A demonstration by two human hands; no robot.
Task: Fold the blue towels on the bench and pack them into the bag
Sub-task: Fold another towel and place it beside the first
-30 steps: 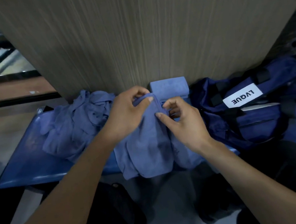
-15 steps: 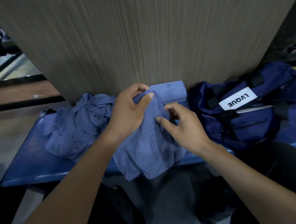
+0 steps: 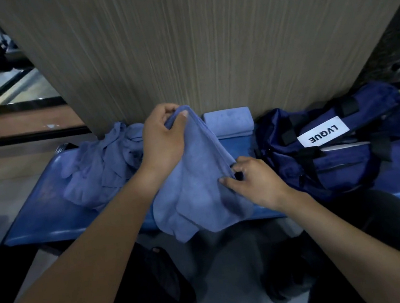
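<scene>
A: What are the hands doing, and what has changed?

B: The left hand [image 3: 164, 137] is closed on the top corner of the blue towel [image 3: 198, 184], thumb and fingers pinching the cloth. The right hand [image 3: 253, 180] grips the towel's right edge lower down. A moment ago the two hands were close together near the top of the cloth; now the left has lifted toward twelve o'clock and the right has slid down toward four o'clock, so the edge runs taut between them.

A: What does that mean for the job?

B: I judge the person is finding corners and spreading the towel out before the first fold. No fold is made in it yet; its lower part hangs off the front lip of the tabletop [image 3: 37, 218].

A: What lies around?

B: At one o'clock from the hands a folded towel [image 3: 228, 123] sits against the wood panel [image 3: 205, 43]. At nine o'clock a heap of unfolded towels [image 3: 99, 169] waits, so much of the work remains. The bag [image 3: 346, 147] lies at three o'clock, dark blue with a white label.

A: Anything in the way?

B: The panel stands right behind the tabletop, so there's little depth for laying the cloth flat. The heap crowds the left. Whether the bag's top is open, I cannot tell.
</scene>
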